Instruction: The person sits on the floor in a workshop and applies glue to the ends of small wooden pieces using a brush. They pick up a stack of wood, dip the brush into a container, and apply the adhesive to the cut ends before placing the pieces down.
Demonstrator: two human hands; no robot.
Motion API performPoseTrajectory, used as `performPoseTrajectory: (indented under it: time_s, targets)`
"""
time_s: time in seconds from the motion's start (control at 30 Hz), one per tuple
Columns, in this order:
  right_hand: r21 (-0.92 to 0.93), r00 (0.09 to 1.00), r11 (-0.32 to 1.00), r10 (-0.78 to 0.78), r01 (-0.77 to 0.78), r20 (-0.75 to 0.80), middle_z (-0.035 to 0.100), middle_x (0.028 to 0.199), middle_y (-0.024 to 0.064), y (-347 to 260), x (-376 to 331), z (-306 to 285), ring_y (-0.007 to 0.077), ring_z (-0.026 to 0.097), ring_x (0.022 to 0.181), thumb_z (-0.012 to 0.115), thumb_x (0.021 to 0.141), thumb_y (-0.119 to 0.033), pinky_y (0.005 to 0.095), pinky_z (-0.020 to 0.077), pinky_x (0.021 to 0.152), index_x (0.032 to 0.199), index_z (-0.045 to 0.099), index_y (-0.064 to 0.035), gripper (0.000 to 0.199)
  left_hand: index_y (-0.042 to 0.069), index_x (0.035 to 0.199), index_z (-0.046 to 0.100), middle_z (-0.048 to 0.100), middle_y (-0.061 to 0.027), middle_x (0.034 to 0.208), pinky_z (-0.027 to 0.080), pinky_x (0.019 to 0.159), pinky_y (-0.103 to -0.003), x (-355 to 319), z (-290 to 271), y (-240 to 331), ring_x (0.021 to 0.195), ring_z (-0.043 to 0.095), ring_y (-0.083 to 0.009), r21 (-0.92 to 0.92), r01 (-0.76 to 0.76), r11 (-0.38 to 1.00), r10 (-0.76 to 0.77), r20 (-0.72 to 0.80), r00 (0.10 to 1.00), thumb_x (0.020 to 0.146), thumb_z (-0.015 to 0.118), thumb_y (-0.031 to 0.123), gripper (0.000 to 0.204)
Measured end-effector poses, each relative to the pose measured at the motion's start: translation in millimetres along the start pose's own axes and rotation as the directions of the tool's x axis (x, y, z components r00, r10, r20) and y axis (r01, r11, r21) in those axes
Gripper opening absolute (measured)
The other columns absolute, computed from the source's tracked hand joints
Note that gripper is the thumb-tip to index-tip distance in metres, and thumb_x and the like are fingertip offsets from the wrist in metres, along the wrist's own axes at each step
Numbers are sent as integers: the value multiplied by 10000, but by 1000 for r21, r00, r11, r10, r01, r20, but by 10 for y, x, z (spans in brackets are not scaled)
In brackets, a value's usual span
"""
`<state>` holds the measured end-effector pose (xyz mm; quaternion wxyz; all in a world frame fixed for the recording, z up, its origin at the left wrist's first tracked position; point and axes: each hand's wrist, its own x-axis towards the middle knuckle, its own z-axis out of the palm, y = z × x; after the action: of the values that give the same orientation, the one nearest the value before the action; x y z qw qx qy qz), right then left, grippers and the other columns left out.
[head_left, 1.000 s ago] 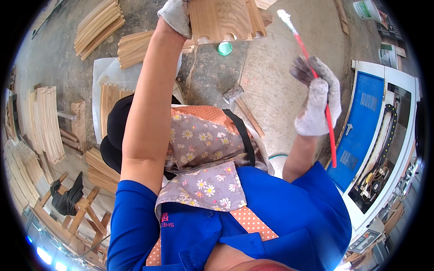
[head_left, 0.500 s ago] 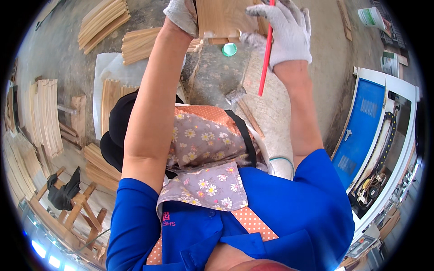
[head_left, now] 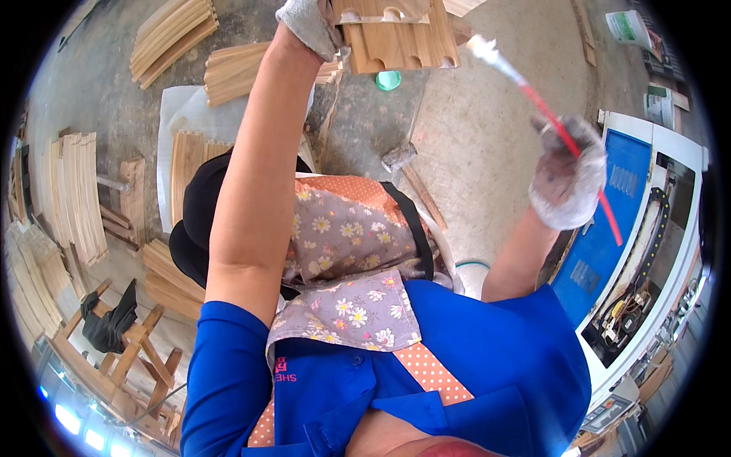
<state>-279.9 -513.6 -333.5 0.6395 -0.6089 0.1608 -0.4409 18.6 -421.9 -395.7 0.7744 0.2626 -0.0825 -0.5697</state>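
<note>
At the top edge my left hand [head_left: 312, 29], in a whitish work glove, is closed on the left end of a notched wooden board [head_left: 411, 46]. Rounded notches line the board's near edge, and a second notched edge above it carries white paste. My right hand [head_left: 567, 171], in a soiled glove, is closed round a thin red-handled brush [head_left: 527, 90]. White paste coats the brush's tip, which points up and left, just right of the board and apart from it. The right hand is slightly blurred.
A hammer [head_left: 400, 158] rests near my lap. Under the board is a green round lid or tub [head_left: 387, 80]. Stacks of wood strips [head_left: 237, 72] lie to the left. A blue and white machine cabinet [head_left: 601, 228] stands at right, with white buckets [head_left: 628, 29] beyond it.
My right hand has swung right and nearer to me with the brush, away from the board. The board has tilted, showing its notched edges. My left hand keeps its hold.
</note>
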Motion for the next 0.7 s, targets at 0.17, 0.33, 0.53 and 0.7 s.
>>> performPoseTrajectory:
  time_s: [0.17, 0.33, 0.53, 0.7]
  targets:
    - [-483, 996, 876, 34, 9, 81, 623, 881, 179, 6, -263, 368, 237, 623, 759, 494, 848, -81, 358, 511, 734, 944, 591, 93, 222, -26, 1180, 490, 592, -178, 1101, 487, 872, -439, 18, -48, 15, 966, 601, -315, -50, 13, 999, -12, 21, 1000, 857, 523, 245, 423]
    - [-540, 997, 841, 32, 8, 64, 640, 861, 135, 105, -286, 448, 189, 632, 765, 527, 776, 33, 277, 498, 705, 917, 637, 33, 178, -17, 1172, 499, 600, -170, 1087, 489, 866, -443, 33, -4, -7, 964, 603, -308, -20, -24, 1000, 24, -5, 1000, 856, 527, 244, 411]
    - [-767, 965, 602, -27, 223, 260, 627, 832, 102, 79, -247, 598, 206, 612, 760, 608, 685, 56, 294, 489, 660, 902, 674, -51, 251, -8, 1151, 518, 611, -162, 1068, 492, 859, -443, 23, -10, 10, 940, 614, -305, -33, 20, 999, -21, -30, 999, 857, 526, 244, 387]
    - [-732, 940, 624, -14, 275, 341, 612, 849, 114, 28, -277, 603, 188, 597, 788, 587, 702, 70, 266, 475, 675, 913, 673, -30, 249, -1, 1139, 529, 616, -157, 1054, 501, 848, -439, 16, 18, 28, 932, 617, -302, -43, 16, 999, -17, -20, 1000, 858, 528, 243, 372]
